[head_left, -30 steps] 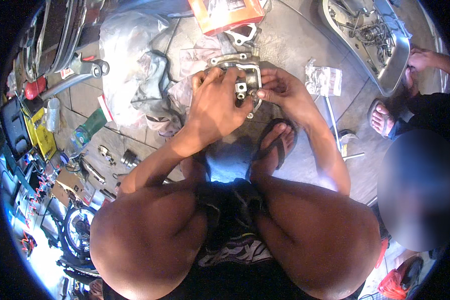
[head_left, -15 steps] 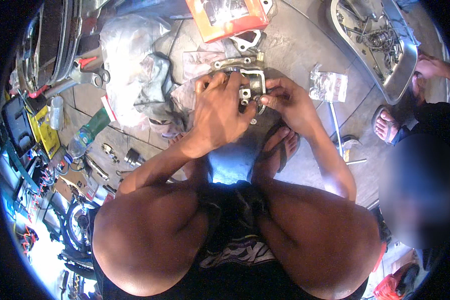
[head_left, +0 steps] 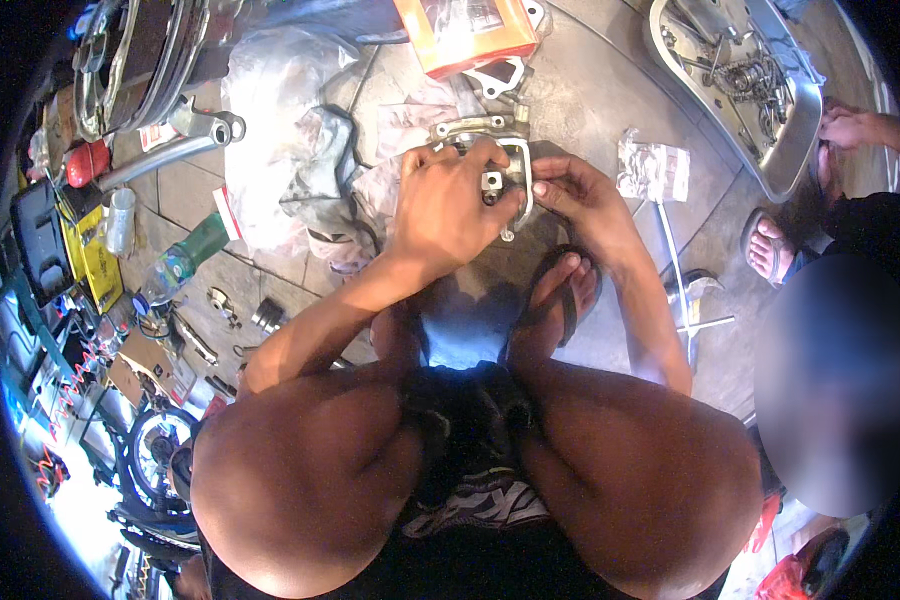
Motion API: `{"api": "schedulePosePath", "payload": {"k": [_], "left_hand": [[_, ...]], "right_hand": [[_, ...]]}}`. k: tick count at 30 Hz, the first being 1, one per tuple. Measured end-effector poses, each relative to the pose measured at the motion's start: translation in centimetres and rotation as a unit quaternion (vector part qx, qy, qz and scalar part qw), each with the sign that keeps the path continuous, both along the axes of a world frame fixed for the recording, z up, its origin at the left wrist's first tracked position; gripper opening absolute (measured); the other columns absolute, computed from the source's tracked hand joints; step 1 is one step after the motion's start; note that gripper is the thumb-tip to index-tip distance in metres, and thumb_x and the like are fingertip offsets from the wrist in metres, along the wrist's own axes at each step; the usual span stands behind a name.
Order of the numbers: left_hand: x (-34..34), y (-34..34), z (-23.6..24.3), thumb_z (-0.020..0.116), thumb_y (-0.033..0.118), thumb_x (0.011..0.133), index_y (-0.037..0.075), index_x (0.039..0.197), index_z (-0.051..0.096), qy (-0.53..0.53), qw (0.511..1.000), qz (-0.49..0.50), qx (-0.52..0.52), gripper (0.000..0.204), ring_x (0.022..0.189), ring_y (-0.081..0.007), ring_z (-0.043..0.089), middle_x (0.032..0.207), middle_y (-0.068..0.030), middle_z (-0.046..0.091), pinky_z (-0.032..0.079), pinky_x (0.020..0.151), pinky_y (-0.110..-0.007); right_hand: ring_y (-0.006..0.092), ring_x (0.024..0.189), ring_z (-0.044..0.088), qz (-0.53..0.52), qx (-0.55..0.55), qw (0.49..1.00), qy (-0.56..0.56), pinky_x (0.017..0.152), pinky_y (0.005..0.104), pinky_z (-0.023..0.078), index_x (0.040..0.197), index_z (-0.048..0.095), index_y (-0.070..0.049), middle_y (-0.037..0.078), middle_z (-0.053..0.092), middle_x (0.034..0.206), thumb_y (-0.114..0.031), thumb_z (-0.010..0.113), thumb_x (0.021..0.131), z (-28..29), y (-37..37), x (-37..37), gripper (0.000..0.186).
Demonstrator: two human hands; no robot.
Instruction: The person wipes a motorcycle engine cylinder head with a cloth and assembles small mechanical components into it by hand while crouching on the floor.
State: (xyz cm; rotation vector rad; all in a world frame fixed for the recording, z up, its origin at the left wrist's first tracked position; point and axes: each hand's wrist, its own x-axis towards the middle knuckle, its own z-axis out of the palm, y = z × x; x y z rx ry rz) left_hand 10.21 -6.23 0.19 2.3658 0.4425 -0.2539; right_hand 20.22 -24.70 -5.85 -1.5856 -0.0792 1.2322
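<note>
A grey metal cylinder head point(head_left: 521, 168), with a pale machined rim and bolt holes, is on the floor in front of me. My left hand point(head_left: 450, 208) is wrapped over its left side, fingers on the far part and thumb reaching across the near part. On the other side, my right hand point(head_left: 588, 206) is held close to the rim with its thumb and fingers curled together. Whatever lies between those fingertips is too small to make out. Beyond the cylinder head lie a thin metal gasket point(head_left: 493, 80) and an orange-edged box point(head_left: 432, 58).
Grey rags point(head_left: 328, 175) and a clear plastic bag point(head_left: 255, 115) lie left, near a green bottle point(head_left: 198, 243). Rightward are a small clear packet point(head_left: 656, 170), a cross-shaped wrench point(head_left: 672, 255) and a hammer point(head_left: 705, 285). Another person's hand point(head_left: 850, 130) is beside a metal tray of parts point(head_left: 785, 175).
My right thumb and fingertips have drawn slightly back from the cylinder head's near right edge. My left hand keeps its hold. The whole view has shifted a little.
</note>
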Motion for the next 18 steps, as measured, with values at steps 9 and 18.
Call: {"api": "schedulePosePath", "payload": {"k": [9,18], "left_hand": [[-0.3,0.9,0.0,0.08,0.03,0.075,0.009,0.097,0.066,0.043,0.992,0.066,-0.099,0.033,0.065,-0.022,0.063,0.071,-0.0081,0.067,0.044,0.081,-0.036],[-5.2,5.2,5.4,0.077,0.017,0.078,0.007,0.104,0.06,0.029,0.947,0.186,-0.261,0.033,0.098,-0.0139,0.053,0.099,-0.0011,0.058,0.046,0.077,-0.026]], "right_hand": [[0.0113,0.098,0.06,-0.038,-0.013,0.999,0.016,0.089,0.0247,0.048,0.115,0.062,0.001,0.004,0.064,0.105,-0.013,0.066,0.094,1.2,-0.7,-0.2,0.026],[0.0115,0.097,0.06,-0.043,0.02,0.998,-0.043,0.09,0.0253,0.048,0.116,0.061,0.001,0.004,0.064,0.105,-0.009,0.06,0.096,0.4,-0.4,-1.2,0.022]]}}
